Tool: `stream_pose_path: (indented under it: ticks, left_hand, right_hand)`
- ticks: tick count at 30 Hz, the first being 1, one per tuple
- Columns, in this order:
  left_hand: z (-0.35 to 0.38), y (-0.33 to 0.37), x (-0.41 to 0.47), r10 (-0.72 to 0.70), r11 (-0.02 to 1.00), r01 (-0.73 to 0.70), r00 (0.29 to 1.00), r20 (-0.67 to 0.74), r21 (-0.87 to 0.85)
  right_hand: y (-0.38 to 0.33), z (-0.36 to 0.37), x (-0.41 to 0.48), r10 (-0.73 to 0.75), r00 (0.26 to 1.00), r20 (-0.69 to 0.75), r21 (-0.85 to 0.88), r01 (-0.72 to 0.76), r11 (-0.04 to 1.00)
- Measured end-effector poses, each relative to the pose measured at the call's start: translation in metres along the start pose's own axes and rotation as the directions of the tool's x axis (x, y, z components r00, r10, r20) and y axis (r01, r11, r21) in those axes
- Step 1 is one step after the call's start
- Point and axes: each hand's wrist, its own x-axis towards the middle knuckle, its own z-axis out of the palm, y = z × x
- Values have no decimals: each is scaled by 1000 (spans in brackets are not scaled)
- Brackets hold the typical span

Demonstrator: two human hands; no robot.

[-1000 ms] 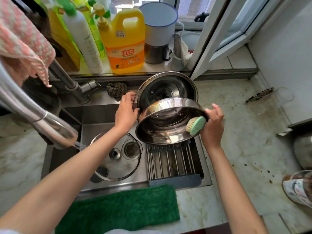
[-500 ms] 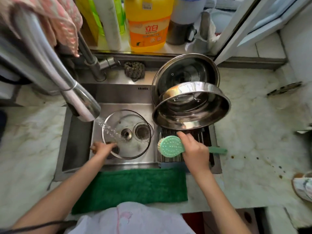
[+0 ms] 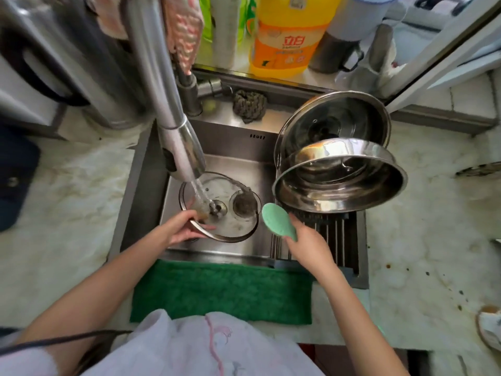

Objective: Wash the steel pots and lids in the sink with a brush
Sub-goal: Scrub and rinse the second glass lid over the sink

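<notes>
In the sink [image 3: 217, 142], left side: glass lid [image 3: 235, 226] under the faucet [image 3: 180, 147], left hand [image 3: 184, 230] gripping its near edge. Right side: rack [image 3: 333, 240] across the basin, steel pot [image 3: 340, 180] on it, steel lid [image 3: 336, 120] propped behind the pot. Between glass lid and pot, brush [image 3: 278, 219] in the right hand [image 3: 309, 246]. Mat [image 3: 222, 291] before the sink, detergent bottle [image 3: 287, 36] behind it

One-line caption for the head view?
Left hand grips glass lid under running faucet; right hand holds green brush.

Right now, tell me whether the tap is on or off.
On. Water pours from the faucet head onto the glass lid that the left hand holds by its rim.
</notes>
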Motion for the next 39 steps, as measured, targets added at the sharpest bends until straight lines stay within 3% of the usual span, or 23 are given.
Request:
stream_pose_path:
  ticks: [4, 7, 9, 12, 14, 16, 18, 20, 21, 23, 24, 25, 27, 29, 30, 31, 34, 35, 37, 38, 39]
  left_hand:
    - [6, 0, -27, 52, 986, -65, 994, 91, 154]
    - [-14, -6, -42, 118, 986, -131, 986, 121, 106]
    - [-22, -8, -59, 151, 986, -161, 973, 174, 44]
    - [-25, -12, -89, 214, 972, -230, 945, 246, 40]
    - [-26, -14, -107, 265, 951, -299, 917, 298, 75]
    - [-30, -15, -119, 326, 923, -371, 893, 311, 99]
    - [-36, -14, -131, 366, 916, -399, 874, 319, 42]
    - [-38, -17, -137, 386, 920, -389, 869, 311, -55]
    - [-38, -19, -141, 399, 916, -392, 868, 297, -85]
    - [-41, -19, -147, 410, 910, -409, 863, 296, -69]
    - [-42, -18, -150, 395, 915, -402, 867, 303, -40]
    - [-43, -16, -153, 389, 916, -401, 867, 311, -26]
    - [-49, -14, -156, 402, 909, -416, 863, 305, -22]
    - [-50, -12, -158, 427, 902, -429, 865, 263, -55]
    - [-48, -13, -159, 438, 898, -436, 868, 234, -64]
    - [-48, -14, -159, 437, 899, -431, 873, 215, -80]
    - [-46, -17, -161, 466, 885, -445, 846, 261, -139]
    - [-45, -15, -162, 467, 884, -442, 849, 249, -151]
    - [-45, -14, -166, 464, 886, -447, 847, 258, -126]
    - [-46, -15, -168, 464, 886, -446, 845, 264, -129]
    - [-45, -16, -170, 469, 883, -448, 843, 263, -139]
  right_hand:
    - [-21, 0, 8, -1, 997, 77, 177, -13, 984]
    - [-48, 7, 16, -61, 982, 181, 201, 24, 979]
    - [-73, 16, 19, -164, 960, 226, 207, 117, 971]
    - [-114, 27, 20, -397, 889, 228, 121, 379, 918]
    - [-140, 32, 21, -511, 839, 186, 91, 503, 859]
    - [-153, 27, 32, -537, 843, 34, 24, 536, 844]
    - [-153, 15, 45, -463, 877, -125, -108, 452, 885]
    - [-147, 6, 48, -430, 888, -161, -102, 418, 902]
    - [-147, 5, 42, -505, 858, -99, -64, 501, 863]
    - [-158, 9, 21, -714, 696, 71, 19, 715, 699]
    - [-164, 12, 16, -770, 626, 121, 53, 771, 635]
    - [-169, 12, 16, -783, 609, 128, 62, 783, 619]
    - [-172, 7, 32, -719, 695, 5, 2, 719, 695]
    - [-159, 0, 48, -546, 822, -162, -110, 534, 838]
    - [-152, -1, 45, -513, 841, -172, -121, 498, 858]
    - [-147, 1, 38, -546, 827, -134, -88, 539, 838]
    - [-145, 19, 8, -748, 662, 33, -49, 749, 661]
    - [-146, 18, 12, -735, 678, 0, -112, 731, 673]
    - [-144, 11, 34, -570, 802, -181, -207, 535, 819]
    - [-142, 8, 39, -491, 842, -222, -192, 456, 869]
    - [-140, 9, 37, -497, 848, -184, -148, 476, 867]
